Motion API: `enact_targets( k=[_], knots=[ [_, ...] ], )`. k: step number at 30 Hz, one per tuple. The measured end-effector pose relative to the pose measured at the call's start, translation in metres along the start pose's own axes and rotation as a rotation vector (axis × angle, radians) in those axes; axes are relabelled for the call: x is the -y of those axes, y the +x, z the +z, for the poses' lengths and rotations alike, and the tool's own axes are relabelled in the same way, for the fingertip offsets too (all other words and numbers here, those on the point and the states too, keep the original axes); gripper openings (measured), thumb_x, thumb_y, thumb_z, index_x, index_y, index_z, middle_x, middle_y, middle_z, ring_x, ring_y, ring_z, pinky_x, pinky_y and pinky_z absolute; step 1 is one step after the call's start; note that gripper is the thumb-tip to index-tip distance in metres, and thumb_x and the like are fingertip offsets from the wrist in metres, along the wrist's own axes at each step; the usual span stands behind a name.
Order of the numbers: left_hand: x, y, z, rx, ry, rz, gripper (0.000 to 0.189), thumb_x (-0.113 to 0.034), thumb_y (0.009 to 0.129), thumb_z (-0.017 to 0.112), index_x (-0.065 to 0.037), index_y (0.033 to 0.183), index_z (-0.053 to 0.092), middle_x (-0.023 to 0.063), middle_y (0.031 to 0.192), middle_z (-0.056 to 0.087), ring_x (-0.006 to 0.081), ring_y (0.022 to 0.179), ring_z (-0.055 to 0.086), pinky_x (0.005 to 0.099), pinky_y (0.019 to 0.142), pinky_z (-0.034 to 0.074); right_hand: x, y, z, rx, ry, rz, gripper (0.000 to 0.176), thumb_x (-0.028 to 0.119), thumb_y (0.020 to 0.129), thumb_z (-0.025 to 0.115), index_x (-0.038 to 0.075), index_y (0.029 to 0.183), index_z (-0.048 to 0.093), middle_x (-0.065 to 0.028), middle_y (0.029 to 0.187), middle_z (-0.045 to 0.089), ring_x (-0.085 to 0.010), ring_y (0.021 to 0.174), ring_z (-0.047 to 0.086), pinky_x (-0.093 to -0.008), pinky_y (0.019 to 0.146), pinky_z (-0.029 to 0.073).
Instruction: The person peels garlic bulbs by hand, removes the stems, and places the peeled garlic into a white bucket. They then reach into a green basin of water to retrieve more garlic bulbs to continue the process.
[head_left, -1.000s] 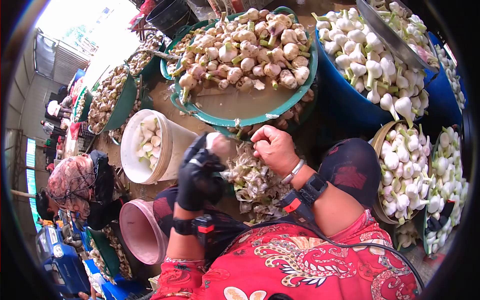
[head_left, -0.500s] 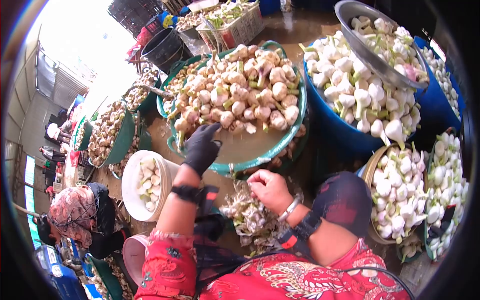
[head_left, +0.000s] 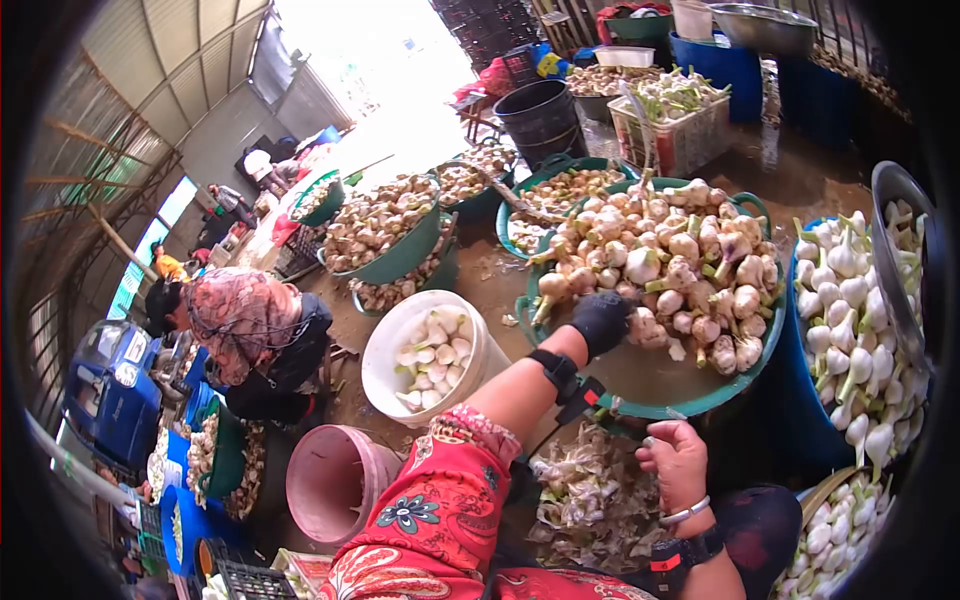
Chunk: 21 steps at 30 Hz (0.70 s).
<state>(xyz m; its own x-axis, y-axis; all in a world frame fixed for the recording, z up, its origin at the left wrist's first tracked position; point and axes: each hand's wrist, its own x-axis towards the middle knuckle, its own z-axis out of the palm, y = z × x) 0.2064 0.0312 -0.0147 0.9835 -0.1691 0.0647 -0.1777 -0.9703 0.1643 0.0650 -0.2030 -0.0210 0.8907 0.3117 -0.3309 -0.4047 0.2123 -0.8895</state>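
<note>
Nearest me: red patterned sleeve (head_left: 440, 510) on my L arm, running up and fwd.

R hand (head_left: 678, 462): bare, low at centre-right, fingers loosely curled inward. Can't tell whether anything is in it. Silver bangle (head_left: 686, 514) and black watch (head_left: 690, 550) on that wrist. It sits just beside the pile of garlic skins (head_left: 585, 490), at the pile's right edge.

L hand (head_left: 603, 322): black glove, black strap (head_left: 556, 372) at the wrist. Arm extended, hand inside the teal basin (head_left: 700, 405), palm down on the near-left edge of the unpeeled garlic heap (head_left: 665, 265). Fingers bent over a bulb (head_left: 642, 326) and touching it; can't tell if the grip is closed.

Basin: heap fills the far half, near half of the floor bare and wet.

Left of basin: white bucket (head_left: 385, 350), tilted toward me, peeled bulbs (head_left: 435, 355) inside. Below it, pink bucket (head_left: 335, 485) lying on its side.

Right: blue tub (head_left: 797, 380) heaped w/ cleaned white bulbs (head_left: 850, 300), metal bowl (head_left: 900, 260) on top at the edge of view.

Further left: a co-worker in a patterned headscarf (head_left: 245, 310), bent over.

Beyond: green basins (head_left: 385, 225) of unpeeled garlic, black bucket (head_left: 540, 115), plastic crate (head_left: 680, 120) w/ stalks.
</note>
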Motion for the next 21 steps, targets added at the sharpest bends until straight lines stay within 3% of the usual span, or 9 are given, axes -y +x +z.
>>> enact_targets(
  k=[2, 3, 4, 5, 7, 10, 12, 16, 21],
  knots=[
    [-0.012, -0.037, -0.011, -0.050, -0.246, 0.041, 0.034, -0.023, 0.071, 0.072, -0.010, 0.102, 0.068, 0.0199, 0.089, 0.065, 0.0347, 0.085, 0.063, 0.0426, 0.073, 0.051, -0.005, 0.003, -0.004, 0.040, 0.025, -0.098, 0.050, -0.005, 0.076, 0.056, 0.005, 0.125, 0.046, -0.0108, 0.108, 0.054, -0.0140, 0.086, 0.059, -0.0250, 0.069, 0.051],
    [-0.032, -0.065, -0.025, -0.034, -0.372, -0.006, 0.035, -0.020, 0.073, 0.073, -0.008, 0.106, 0.067, 0.0177, 0.095, 0.067, 0.0279, 0.085, 0.066, 0.0361, 0.075, 0.051, -0.005, 0.003, -0.001, 0.044, 0.049, -0.178, 0.065, -0.006, 0.073, 0.057, 0.007, 0.135, 0.039, -0.0133, 0.118, 0.050, -0.0167, 0.095, 0.057, -0.0268, 0.076, 0.050],
    [-0.037, -0.088, -0.019, 0.000, -0.808, 0.119, 0.036, -0.012, 0.077, 0.072, -0.008, 0.112, 0.065, 0.0129, 0.098, 0.069, 0.0160, 0.087, 0.065, 0.0311, 0.079, 0.050, 0.003, -0.003, 0.004, 0.084, 0.009, -0.226, 0.084, -0.007, 0.069, 0.058, 0.010, 0.145, 0.025, -0.0156, 0.129, 0.040, -0.0218, 0.103, 0.052, -0.0301, 0.085, 0.047],
    [-0.042, -0.110, -0.008, 0.012, -0.827, 0.088, 0.038, -0.004, 0.079, 0.068, -0.005, 0.116, 0.063, 0.0071, 0.099, 0.069, 0.0098, 0.091, 0.060, 0.0292, 0.083, 0.049, 0.010, -0.009, 0.012, 0.102, 0.010, -0.284, 0.081, -0.010, 0.069, 0.058, 0.006, 0.143, 0.030, -0.0149, 0.129, 0.042, -0.0223, 0.106, 0.053, -0.0311, 0.087, 0.047],
    [-0.067, -0.148, -0.027, 0.217, -1.163, -0.033, 0.041, -0.005, 0.082, 0.065, -0.001, 0.122, 0.058, 0.0059, 0.112, 0.065, 0.0116, 0.101, 0.057, 0.0279, 0.091, 0.045, -0.009, 0.002, 0.006, 0.269, 0.041, -0.308, 0.076, -0.013, 0.069, 0.057, 0.002, 0.139, 0.035, -0.0127, 0.127, 0.046, -0.0198, 0.110, 0.053, -0.0309, 0.091, 0.047],
    [-0.086, -0.176, -0.038, 0.205, -1.370, -0.255, 0.042, -0.010, 0.087, 0.062, -0.002, 0.127, 0.053, 0.0069, 0.116, 0.062, 0.0116, 0.103, 0.056, 0.0271, 0.090, 0.045, -0.001, -0.012, 0.009, 0.320, 0.073, -0.281, 0.072, -0.017, 0.067, 0.058, 0.000, 0.135, 0.040, -0.0095, 0.121, 0.051, -0.0177, 0.108, 0.055, -0.0301, 0.092, 0.046],
    [-0.092, -0.186, -0.029, 0.124, -1.913, -0.327, 0.041, -0.017, 0.092, 0.058, -0.002, 0.130, 0.049, 0.0070, 0.114, 0.061, 0.0112, 0.102, 0.057, 0.0270, 0.088, 0.047, -0.003, -0.016, 0.011, 0.303, 0.039, -0.339, 0.072, -0.017, 0.065, 0.062, 0.000, 0.132, 0.042, -0.0086, 0.118, 0.053, -0.0175, 0.105, 0.056, -0.0294, 0.091, 0.047],
    [-0.096, -0.188, -0.001, 0.086, -1.979, -0.303, 0.038, -0.018, 0.094, 0.056, -0.003, 0.128, 0.050, 0.0051, 0.108, 0.062, 0.0105, 0.094, 0.060, 0.0256, 0.081, 0.049, -0.010, -0.018, 0.010, 0.283, -0.028, -0.434, 0.071, -0.016, 0.064, 0.064, 0.000, 0.130, 0.042, -0.0079, 0.115, 0.054, -0.0170, 0.105, 0.056, -0.0289, 0.091, 0.047],
    [-0.094, -0.189, -0.008, 0.104, -1.874, -0.352, 0.038, -0.018, 0.093, 0.056, -0.002, 0.127, 0.050, 0.0059, 0.108, 0.063, 0.0114, 0.091, 0.062, 0.0254, 0.081, 0.049, -0.006, -0.020, 0.006, 0.260, 0.053, -0.331, 0.071, -0.015, 0.064, 0.066, 0.001, 0.129, 0.042, -0.0079, 0.115, 0.054, -0.0173, 0.105, 0.057, -0.0300, 0.091, 0.048]
  ],
)
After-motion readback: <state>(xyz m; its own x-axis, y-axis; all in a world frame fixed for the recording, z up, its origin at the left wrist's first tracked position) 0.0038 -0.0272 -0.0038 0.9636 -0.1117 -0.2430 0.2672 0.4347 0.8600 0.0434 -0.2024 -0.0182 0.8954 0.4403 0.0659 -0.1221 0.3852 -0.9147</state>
